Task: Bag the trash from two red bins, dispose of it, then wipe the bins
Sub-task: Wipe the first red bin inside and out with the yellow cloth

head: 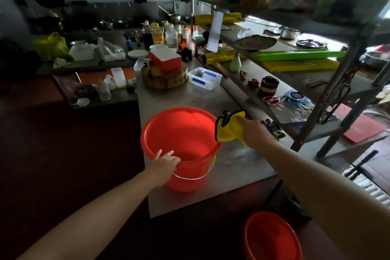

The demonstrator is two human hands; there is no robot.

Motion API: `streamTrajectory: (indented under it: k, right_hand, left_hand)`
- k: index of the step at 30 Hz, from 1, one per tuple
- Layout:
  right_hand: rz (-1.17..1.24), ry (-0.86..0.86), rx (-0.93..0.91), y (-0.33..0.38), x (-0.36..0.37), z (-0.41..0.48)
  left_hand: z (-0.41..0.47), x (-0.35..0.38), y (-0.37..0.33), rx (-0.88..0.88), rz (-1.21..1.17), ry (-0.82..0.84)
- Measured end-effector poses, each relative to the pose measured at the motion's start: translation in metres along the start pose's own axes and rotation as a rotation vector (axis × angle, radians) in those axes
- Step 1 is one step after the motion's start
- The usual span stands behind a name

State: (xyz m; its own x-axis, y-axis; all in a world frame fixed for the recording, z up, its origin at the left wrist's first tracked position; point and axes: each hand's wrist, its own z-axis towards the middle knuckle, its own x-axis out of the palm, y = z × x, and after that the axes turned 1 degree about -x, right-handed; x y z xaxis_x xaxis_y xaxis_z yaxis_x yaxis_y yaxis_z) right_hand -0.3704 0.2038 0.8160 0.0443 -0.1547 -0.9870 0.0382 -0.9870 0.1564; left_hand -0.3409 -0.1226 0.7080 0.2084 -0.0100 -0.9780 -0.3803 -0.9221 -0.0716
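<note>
A red bin [181, 133] with a wire handle stands upright on the steel table [236, 160], near its front edge, and looks empty inside. My left hand [165, 162] grips its near rim, fingers curled over the edge. My right hand [253, 132] holds a yellow cloth [229, 125] with black trim against the outside of the bin's right rim. A second red bin [272, 238] stands on the dark floor below the table, at the lower right, partly cut off by the frame.
A wooden chopping block [164, 76] with a red-and-white box, a clear plastic tub [204, 78], bottles and plates crowd the back of the table. A metal shelf rack [312, 91] with rolls, scissors and boards runs along the right.
</note>
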Motion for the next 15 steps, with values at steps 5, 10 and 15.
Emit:
streamTrajectory:
  k: [5,10,15]
  right_hand:
    - [0.018,-0.02,0.01,0.016,0.017,-0.009]
    - [0.038,-0.038,0.028,0.021,0.019,-0.012]
    - [0.093,-0.058,0.039,0.016,0.017,-0.015]
  left_hand:
    - [-0.026,0.006,0.028,-0.032,0.136,-0.027]
    - [-0.019,0.019,-0.003,0.003,0.021,-0.112]
    - [0.006,0.029,-0.044,-0.056,-0.127,-0.167]
